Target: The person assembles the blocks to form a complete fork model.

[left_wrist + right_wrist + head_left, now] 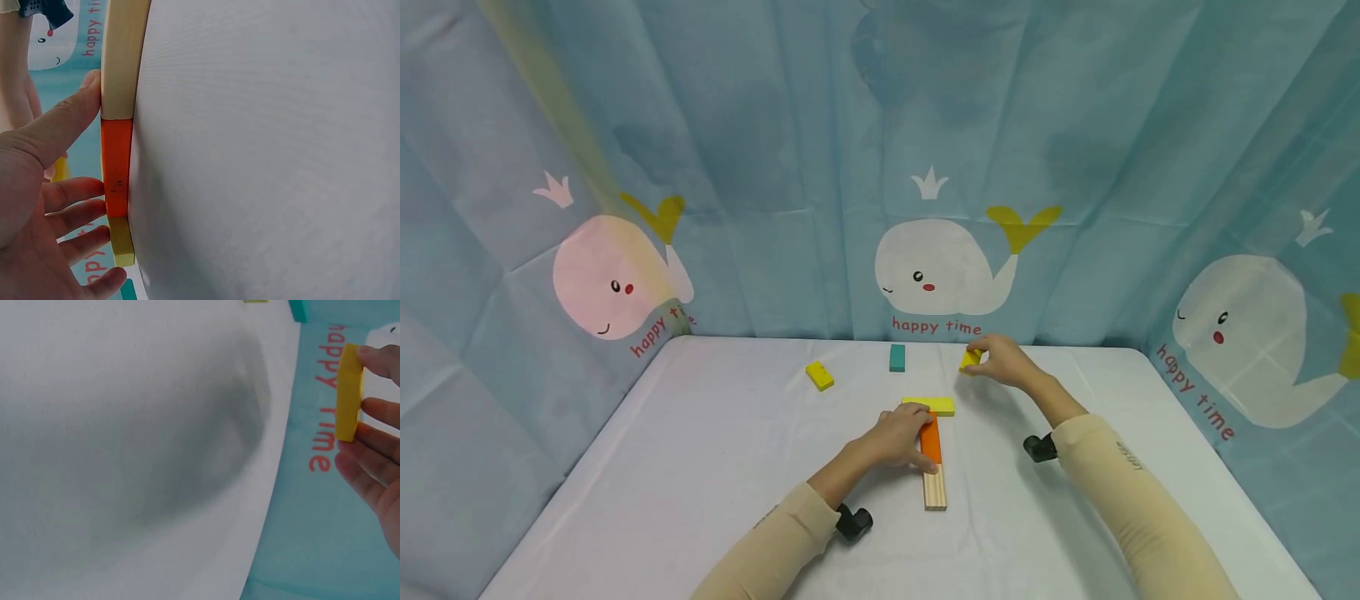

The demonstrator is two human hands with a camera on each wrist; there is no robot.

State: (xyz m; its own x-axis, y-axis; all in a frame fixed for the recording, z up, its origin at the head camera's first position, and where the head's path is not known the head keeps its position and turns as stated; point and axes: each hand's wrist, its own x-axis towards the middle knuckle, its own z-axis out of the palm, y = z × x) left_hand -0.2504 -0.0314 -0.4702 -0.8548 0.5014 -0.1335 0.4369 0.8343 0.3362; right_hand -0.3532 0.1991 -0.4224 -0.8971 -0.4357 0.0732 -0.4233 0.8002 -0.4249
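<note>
A plain wooden block [935, 492], an orange block [931, 442] and a yellow block [942, 407] lie end to end on the table, the yellow one crosswise at the far end like the top of a T. Along this row stretches my left hand [897, 435], its thumb at the wooden block and its spread fingertips on the orange and yellow blocks. Near the table's back edge, my right hand [1006, 363] pinches another yellow block [349, 394] between thumb and fingers. That piece is raised above the white cloth, with a shadow below in the right wrist view.
A teal block [897, 358] lies near the back edge of the white-covered table [715, 467]. Left of it sits one more yellow block [820, 376]. A blue curtain [775, 208] printed with whales hangs behind the table and at both sides.
</note>
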